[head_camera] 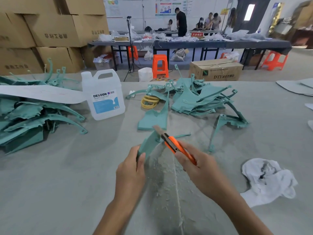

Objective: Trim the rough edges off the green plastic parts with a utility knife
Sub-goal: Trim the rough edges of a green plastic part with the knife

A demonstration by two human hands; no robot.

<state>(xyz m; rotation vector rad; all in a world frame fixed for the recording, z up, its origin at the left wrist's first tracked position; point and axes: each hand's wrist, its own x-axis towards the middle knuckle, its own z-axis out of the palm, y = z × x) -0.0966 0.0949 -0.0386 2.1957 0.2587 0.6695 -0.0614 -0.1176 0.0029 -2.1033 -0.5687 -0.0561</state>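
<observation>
Mid-trim. My left hand (130, 168) has its grip curled round the bottom of one green part (149, 143), held upright over the counter (67, 184). My right hand (194, 163) grip wraps the orange utility knife (171, 144), blade at the part's top edge. Loose shavings (162, 180) litter the counter below, so some trimming looks done. The left pile (25, 116) looks ragged, probably untrimmed; the right pile (199, 100) looks cleaner. Plenty left, I'd judge.

Even, bright indoor light, only faint soft shadows on the grey table (50, 184); utility knife (172, 144) blade smeared by motion, edges bowed by wide-angle lens, distant bright panel (250, 12) blown out.
</observation>
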